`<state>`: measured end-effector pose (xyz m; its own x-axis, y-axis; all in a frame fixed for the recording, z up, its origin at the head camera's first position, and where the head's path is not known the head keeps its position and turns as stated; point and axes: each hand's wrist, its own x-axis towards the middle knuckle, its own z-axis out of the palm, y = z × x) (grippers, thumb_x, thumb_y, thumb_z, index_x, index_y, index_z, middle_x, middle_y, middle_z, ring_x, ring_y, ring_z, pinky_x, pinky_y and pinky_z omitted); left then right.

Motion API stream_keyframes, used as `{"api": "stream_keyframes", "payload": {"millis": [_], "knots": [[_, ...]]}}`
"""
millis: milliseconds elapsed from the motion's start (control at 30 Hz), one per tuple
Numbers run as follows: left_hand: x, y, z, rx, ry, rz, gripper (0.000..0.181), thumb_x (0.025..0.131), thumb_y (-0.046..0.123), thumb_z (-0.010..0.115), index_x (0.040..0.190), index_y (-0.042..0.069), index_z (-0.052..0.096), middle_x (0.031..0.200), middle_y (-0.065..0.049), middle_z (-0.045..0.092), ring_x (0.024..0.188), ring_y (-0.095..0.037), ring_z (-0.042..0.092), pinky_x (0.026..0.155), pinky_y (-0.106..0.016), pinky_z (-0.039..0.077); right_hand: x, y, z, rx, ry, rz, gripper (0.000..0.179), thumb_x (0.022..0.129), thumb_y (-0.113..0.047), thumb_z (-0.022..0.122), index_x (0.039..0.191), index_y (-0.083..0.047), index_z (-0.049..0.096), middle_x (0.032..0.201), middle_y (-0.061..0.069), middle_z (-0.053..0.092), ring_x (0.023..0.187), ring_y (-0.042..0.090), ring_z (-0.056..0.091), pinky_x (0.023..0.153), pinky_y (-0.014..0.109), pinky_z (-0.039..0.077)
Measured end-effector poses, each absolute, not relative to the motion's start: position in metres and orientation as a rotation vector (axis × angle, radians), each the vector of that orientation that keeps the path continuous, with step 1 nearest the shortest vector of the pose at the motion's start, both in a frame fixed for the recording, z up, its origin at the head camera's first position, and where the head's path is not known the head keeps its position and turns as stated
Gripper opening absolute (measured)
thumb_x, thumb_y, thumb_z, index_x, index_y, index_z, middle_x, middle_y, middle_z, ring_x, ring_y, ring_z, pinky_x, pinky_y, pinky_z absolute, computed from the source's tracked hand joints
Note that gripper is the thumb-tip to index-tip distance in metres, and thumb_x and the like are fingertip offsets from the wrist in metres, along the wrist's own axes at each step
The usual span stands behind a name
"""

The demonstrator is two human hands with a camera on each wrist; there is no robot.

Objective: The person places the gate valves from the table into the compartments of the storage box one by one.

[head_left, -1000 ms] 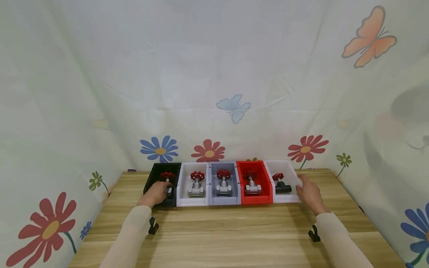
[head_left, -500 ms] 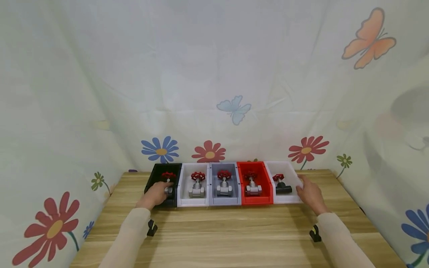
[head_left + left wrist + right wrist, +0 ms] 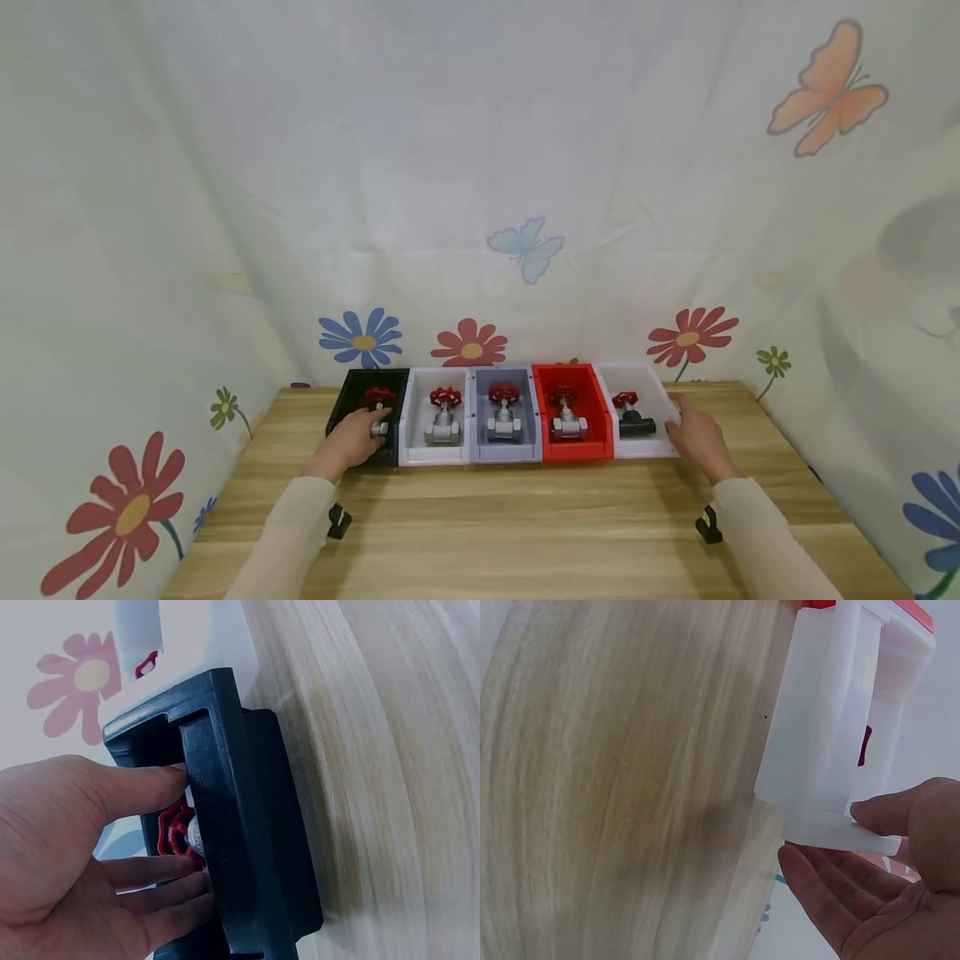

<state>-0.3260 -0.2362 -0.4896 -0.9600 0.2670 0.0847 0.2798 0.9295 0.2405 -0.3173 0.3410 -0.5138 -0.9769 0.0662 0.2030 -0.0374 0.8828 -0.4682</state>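
Note:
My left hand [image 3: 348, 440] reaches into the black bin [image 3: 347, 392] at the row's left end. Its thumb and fingers lie on either side of a metal gate valve [image 3: 380, 429], gripping its body. In the left wrist view the red handwheel [image 3: 175, 831] shows between thumb and fingers; the bin's front wall partly hides the fingertips and valve body. My right hand [image 3: 697, 435] pinches the outer side wall of the right-end white bin [image 3: 832, 832], thumb inside and fingers outside. In that bin lies a dark valve with a red handwheel [image 3: 636, 422].
Between the hands stand a white bin [image 3: 437, 454], a grey bin [image 3: 506, 452] and a red bin [image 3: 577, 450], touching in a row. Each holds a metal valve with a red handwheel. The row sits at the back of the wooden table [image 3: 517, 525], before a flowered curtain [image 3: 480, 167].
The left hand's fingers have shifted slightly on the valve and appear a little more spread. The right hand keeps its place on the white bin. The head view has shifted slightly.

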Motion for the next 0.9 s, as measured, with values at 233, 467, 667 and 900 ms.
{"api": "stream_keyframes", "payload": {"millis": [233, 467, 667, 900], "knots": [[-0.328, -0.238, -0.489, -0.426, -3.008, -0.41, 0.054, 0.086, 0.009, 0.069, 0.138, 0.005, 0.056, 0.126, -0.026, 0.063, 0.114, -0.042, 0.06, 0.097, -0.055, 0.048, -0.321, 0.34, -0.514, -0.013, -2.819, 0.72, 0.053, 0.091, -0.008, 0.059, 0.139, 0.005, 0.042, 0.117, 0.038, 0.06, 0.095, 0.047, 0.063, 0.078, 0.059, 0.05], [-0.328, -0.236, -0.487, -0.399, -3.037, -0.424, 0.055, 0.088, 0.012, 0.069, 0.14, 0.007, 0.054, 0.132, -0.03, 0.058, 0.122, -0.047, 0.055, 0.101, -0.058, 0.044, -0.321, 0.34, -0.515, 0.028, -2.793, 0.702, 0.057, 0.089, -0.011, 0.062, 0.139, 0.007, 0.043, 0.122, 0.037, 0.059, 0.103, 0.05, 0.06, 0.084, 0.063, 0.048], [-0.324, -0.237, -0.483, -0.358, -3.017, -0.455, 0.057, 0.089, 0.015, 0.068, 0.143, 0.009, 0.051, 0.143, -0.034, 0.047, 0.127, -0.051, 0.049, 0.103, -0.062, 0.041, -0.318, 0.336, -0.515, 0.024, -2.757, 0.672, 0.057, 0.089, -0.013, 0.063, 0.139, 0.006, 0.044, 0.132, 0.038, 0.048, 0.115, 0.054, 0.051, 0.093, 0.068, 0.042], [-0.32, -0.236, -0.477, -0.351, -2.993, -0.471, 0.058, 0.091, 0.018, 0.067, 0.145, 0.01, 0.048, 0.149, -0.033, 0.04, 0.13, -0.051, 0.047, 0.103, -0.063, 0.04, -0.315, 0.331, -0.507, 0.031, -2.712, 0.643, 0.055, 0.09, -0.013, 0.063, 0.139, 0.007, 0.045, 0.138, 0.037, 0.042, 0.121, 0.056, 0.045, 0.099, 0.068, 0.037]]}}
